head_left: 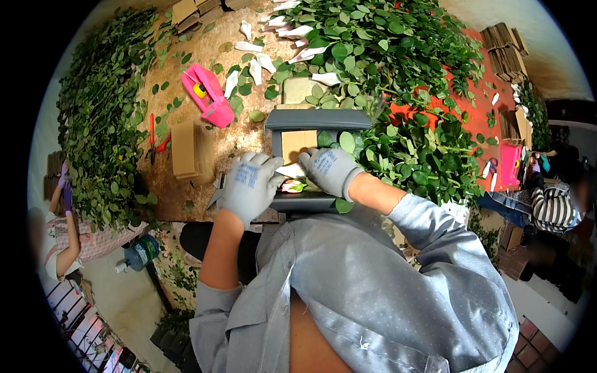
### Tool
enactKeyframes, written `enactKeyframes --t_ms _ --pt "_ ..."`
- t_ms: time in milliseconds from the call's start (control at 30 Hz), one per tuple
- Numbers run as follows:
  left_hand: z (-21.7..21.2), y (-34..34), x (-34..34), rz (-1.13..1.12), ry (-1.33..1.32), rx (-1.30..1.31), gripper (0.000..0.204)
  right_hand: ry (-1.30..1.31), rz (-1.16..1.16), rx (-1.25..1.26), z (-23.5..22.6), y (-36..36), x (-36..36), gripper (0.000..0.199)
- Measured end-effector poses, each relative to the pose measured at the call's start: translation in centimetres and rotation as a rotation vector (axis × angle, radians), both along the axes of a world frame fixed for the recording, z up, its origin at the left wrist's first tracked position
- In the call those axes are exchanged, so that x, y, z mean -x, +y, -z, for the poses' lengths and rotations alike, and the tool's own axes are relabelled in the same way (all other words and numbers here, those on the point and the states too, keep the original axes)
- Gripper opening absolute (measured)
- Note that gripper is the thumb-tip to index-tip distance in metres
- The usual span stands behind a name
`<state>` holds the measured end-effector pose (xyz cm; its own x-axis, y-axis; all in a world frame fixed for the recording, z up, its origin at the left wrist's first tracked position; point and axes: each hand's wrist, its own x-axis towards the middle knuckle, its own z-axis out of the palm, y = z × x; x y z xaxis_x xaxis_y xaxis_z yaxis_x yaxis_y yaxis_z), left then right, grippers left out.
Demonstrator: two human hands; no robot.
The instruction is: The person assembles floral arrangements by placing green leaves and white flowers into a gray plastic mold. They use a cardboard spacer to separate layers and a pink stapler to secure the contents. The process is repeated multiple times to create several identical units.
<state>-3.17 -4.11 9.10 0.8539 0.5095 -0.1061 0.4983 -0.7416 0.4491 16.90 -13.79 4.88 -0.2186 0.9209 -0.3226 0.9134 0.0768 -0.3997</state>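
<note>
A rose bud (292, 184), pale pink with a bit of green at its base, lies at the near edge of a grey metal frame (317, 119) that stands on the worktable (217, 140); both gloved hands meet over it; the left hand (250, 184), in a grey knit glove, lies palm down with its fingers curled and close together, the fingertips touching a white wrap (290, 170) just beside the bud, though whether it actually pinches anything I cannot tell; the right hand (329, 171), gloved alike, is bent over from the other side with fingers curled toward the bud and wrap, its grip hidden under the knuckles, so I cannot tell that either; a piece of brown cardboard (297, 144) lies inside the frame just beyond the hands; a heap of leafy green stems (404, 149) crowds the frame's right side and spreads across the far table; more white wrapped buds (292, 37) lie scattered at the far edge; a pink tape dispenser (208, 96) rests to the left of the frame, and a stack of cardboard strips (184, 149) lies nearer on the left, with red-handled shears (154, 140) just beside it; a long bank of green foliage (99, 118) runs down the table's left edge; another person in a striped top (553, 208) is at the far right.
</note>
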Motion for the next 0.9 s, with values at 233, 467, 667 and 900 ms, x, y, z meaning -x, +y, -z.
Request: enactKeyframes --t_ms 233,467,667,900 --pt "3.3 1.8 -0.3 0.217 0.273 -0.087 0.014 -0.039 -0.029 0.010 0.6 0.2 0.4 0.031" --pt "1.6 4.5 5.8 -0.077 0.373 -0.256 0.018 -0.033 -0.047 -0.011 0.2 -0.1 0.6 0.030" --pt "-2.0 -2.4 1.2 0.260 -0.082 -0.053 0.042 -0.055 -0.093 -0.029 0.0 0.0 0.5 0.030" --pt "2.4 -5.4 0.9 0.185 -0.066 -0.044 0.034 -0.022 -0.085 -0.033 0.0 0.2 0.6 0.023"
